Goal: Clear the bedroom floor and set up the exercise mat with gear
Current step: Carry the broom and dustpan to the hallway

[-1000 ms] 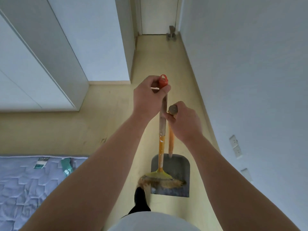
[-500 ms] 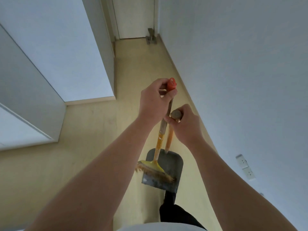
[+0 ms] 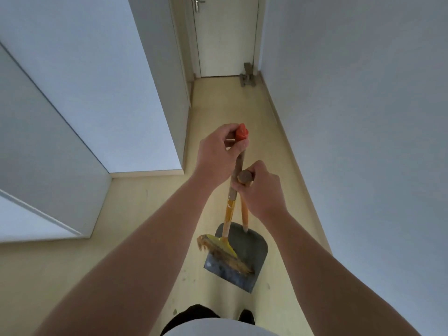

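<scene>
My left hand [image 3: 217, 152] grips the top of a broom [image 3: 228, 215] with an orange cap, a wooden and yellow shaft, and a yellow head with brown bristles. My right hand [image 3: 260, 190] holds the wooden handle of a dark grey dustpan [image 3: 244, 258] just to the right of the broom. Both tools hang upright above the pale wooden floor [image 3: 150, 214], the broom's bristles lying across the pan's front. No exercise mat is in view.
A narrow hallway runs ahead to a closed white door [image 3: 226, 37] with a metal object [image 3: 247, 76] on the floor at its right. White wardrobe panels [image 3: 80, 93] stand on the left, a plain wall [image 3: 363, 117] on the right. My dark shoes [image 3: 246, 316] show below.
The view has turned away from the quilted mattress and toward the hallway door. Both hands keep their grips, and the broom and dustpan have tilted and swung slightly.
</scene>
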Demonstrator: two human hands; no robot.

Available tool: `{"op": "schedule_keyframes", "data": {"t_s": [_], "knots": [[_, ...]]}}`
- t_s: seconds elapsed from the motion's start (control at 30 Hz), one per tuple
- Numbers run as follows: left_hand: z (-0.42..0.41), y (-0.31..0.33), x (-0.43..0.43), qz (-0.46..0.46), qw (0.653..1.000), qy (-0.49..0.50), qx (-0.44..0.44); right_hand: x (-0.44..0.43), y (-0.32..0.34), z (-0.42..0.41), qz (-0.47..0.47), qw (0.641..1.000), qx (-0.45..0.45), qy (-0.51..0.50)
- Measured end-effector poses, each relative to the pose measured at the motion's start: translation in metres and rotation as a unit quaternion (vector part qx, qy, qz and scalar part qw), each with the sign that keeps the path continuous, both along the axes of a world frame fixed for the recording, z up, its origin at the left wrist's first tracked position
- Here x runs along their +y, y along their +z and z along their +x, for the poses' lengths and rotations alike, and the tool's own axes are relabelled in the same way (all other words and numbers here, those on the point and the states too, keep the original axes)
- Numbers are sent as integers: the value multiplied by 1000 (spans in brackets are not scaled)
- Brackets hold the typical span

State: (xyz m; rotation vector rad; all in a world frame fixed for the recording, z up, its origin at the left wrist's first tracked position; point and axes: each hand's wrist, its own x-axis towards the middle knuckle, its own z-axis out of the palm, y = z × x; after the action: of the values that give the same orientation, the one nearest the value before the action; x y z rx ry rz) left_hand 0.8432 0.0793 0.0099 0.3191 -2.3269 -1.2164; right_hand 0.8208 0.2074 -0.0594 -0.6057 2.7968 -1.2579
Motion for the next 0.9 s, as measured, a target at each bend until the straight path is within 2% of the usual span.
{"op": "schedule_keyframes", "data": {"t_s": [0.13, 0.3, 0.53, 0.9], "knots": [[-65, 3, -41, 9, 1000, 1, 2, -40, 5, -65, 60, 997, 53, -14], [-164, -9, -106, 18, 1000, -10, 5, -97, 5, -166, 26, 998, 47, -31], [-310, -14, -189, 44, 997, -63, -8, -173, 11, -299, 36, 998, 16, -58], [-531, -8, -266, 24, 996, -86, 4, -263, 11, -517, -16, 994, -9, -108]]}}
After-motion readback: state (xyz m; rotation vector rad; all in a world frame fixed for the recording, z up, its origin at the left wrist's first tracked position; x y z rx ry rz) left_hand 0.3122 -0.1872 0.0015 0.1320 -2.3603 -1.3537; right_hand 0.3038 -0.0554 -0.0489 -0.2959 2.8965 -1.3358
